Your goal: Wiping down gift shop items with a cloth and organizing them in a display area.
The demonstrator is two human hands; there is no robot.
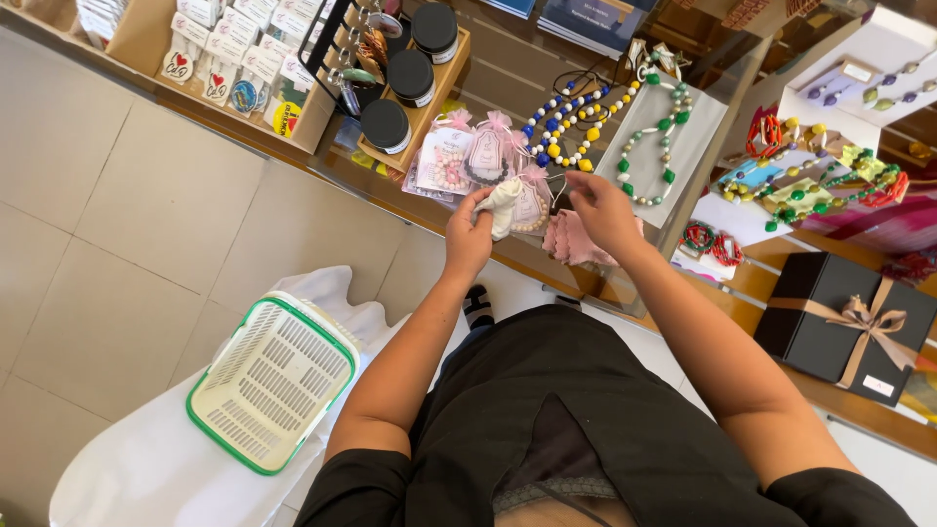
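Pinching small cream cloth pouch (505,205) at frame centre w/ left hand (468,237), right hand (598,208) fingers closed on its thin cord; prob. light, soft, crushable, so best gripped by gathered neck.

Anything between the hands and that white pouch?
Nothing visible. The left hand already grips the white pouch; the right hand pinches at its top edge beside the pink pouches, apparently on its string. No object sits between them.
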